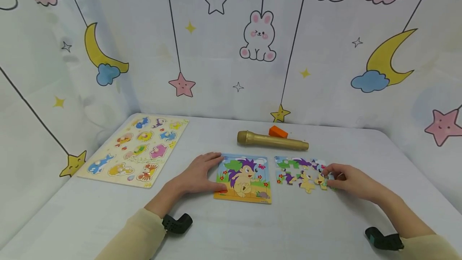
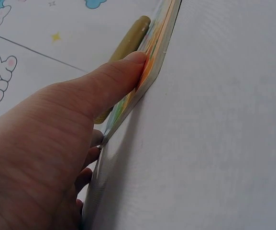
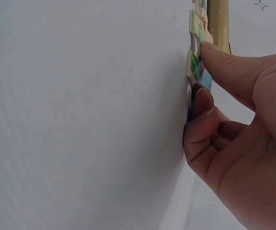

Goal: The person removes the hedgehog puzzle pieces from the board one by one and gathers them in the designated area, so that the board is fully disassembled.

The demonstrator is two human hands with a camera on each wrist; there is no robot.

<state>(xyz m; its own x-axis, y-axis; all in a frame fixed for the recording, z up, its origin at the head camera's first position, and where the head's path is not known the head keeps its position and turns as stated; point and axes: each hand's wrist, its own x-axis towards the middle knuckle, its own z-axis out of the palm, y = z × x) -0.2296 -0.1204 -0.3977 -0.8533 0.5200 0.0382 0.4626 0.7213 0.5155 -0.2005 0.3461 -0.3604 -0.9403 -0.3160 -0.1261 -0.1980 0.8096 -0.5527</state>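
Observation:
My left hand (image 1: 197,173) rests at the left side of a square hedgehog picture board (image 1: 265,185). Its straight thumb lies on the picture near the lower left, and the forefinger reaches the upper left corner. The left wrist view shows the thumb (image 2: 114,76) on the board's face, with the other fingers low beside its edge. To the right, my right hand (image 1: 351,179) is at the right end of a group of jigsaw pieces (image 1: 306,181). In the right wrist view its thumb and curled forefinger pinch a green and blue jigsaw piece (image 3: 197,69) between them.
Behind the board lies a gold toy microphone (image 1: 272,140), with an orange block (image 1: 278,132) just past it. A large cream board with sea-animal shapes (image 1: 120,151) lies at the left. A patterned curtain (image 1: 223,51) hangs along the table's back.

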